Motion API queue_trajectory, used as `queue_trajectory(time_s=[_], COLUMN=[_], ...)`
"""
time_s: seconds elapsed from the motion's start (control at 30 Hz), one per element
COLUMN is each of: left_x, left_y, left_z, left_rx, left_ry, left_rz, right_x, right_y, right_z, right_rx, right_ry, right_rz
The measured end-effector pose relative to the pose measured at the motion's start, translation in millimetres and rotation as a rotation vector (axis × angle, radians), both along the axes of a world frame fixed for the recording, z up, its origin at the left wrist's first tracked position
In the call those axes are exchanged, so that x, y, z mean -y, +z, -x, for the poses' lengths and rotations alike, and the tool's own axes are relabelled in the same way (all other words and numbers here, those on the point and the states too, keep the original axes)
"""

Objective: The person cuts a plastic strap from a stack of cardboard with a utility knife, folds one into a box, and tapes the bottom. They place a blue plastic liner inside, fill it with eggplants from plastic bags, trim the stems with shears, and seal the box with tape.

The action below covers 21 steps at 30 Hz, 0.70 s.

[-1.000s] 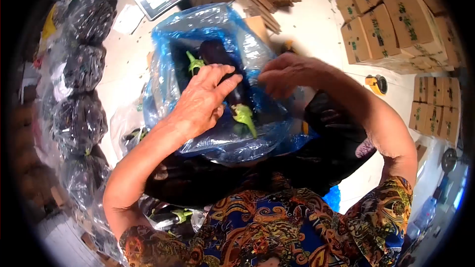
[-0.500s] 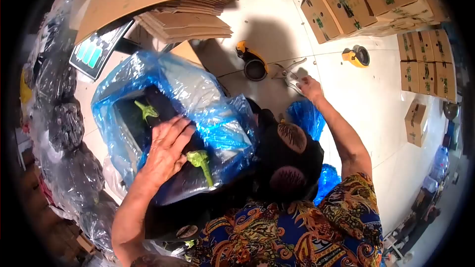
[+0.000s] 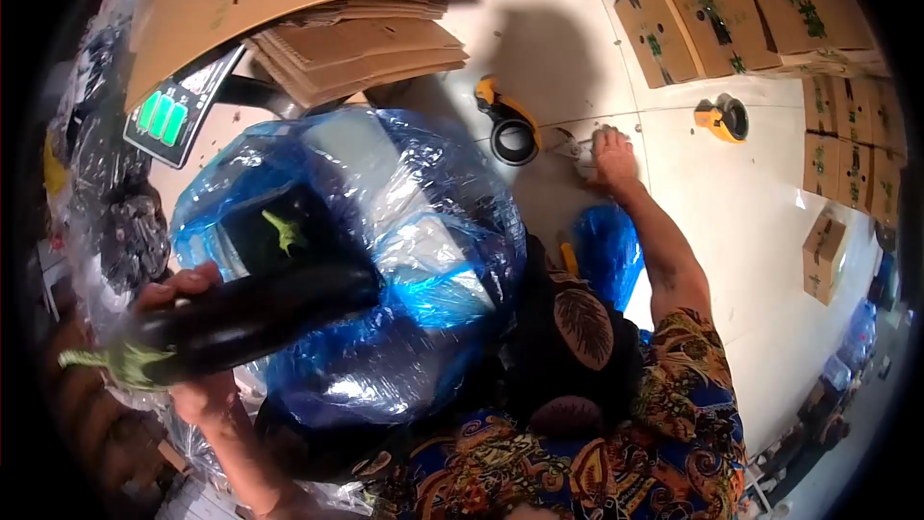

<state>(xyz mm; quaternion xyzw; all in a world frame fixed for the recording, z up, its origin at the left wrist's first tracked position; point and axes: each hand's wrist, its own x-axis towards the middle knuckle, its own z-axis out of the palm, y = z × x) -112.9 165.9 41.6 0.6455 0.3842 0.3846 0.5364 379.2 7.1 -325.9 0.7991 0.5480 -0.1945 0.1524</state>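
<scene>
A long dark purple eggplant (image 3: 269,313) with a green stem end is gripped in my left hand (image 3: 207,395), my fingers showing along its far side. It is held over the left edge of a blue plastic bag (image 3: 438,202). Inside the bag's opening lies another dark eggplant (image 3: 308,217), its green cap showing. My right hand (image 3: 614,159) is down at the floor on the right, fingers stretched out, overlapping the handle end of a pair of metal scissors (image 3: 576,148). The handles are mostly hidden by the hand.
A yellow-and-black tape dispenser (image 3: 510,130) lies left of the scissors, another dispenser (image 3: 724,120) to the right. Flattened cardboard (image 3: 356,48) is stacked at the back, beside a scale display (image 3: 168,116). Closed cartons (image 3: 731,10) stand back right. A blue bundle (image 3: 608,246) lies near my right forearm.
My left hand has lifted an eggplant out of the bag and moved left with it. My right hand has shifted further over the scissors' handles, its fingers now stretched out.
</scene>
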Motion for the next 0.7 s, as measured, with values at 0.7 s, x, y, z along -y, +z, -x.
queue_trajectory(time_s=[0.7], left_x=[18], left_y=[10], left_z=[-196], left_rx=[-0.708], left_ry=[-0.639], left_rz=[0.103], right_x=[38], right_y=[273], right_z=[74], right_rx=[-1.412], right_ry=[-0.106], right_rz=[-0.494])
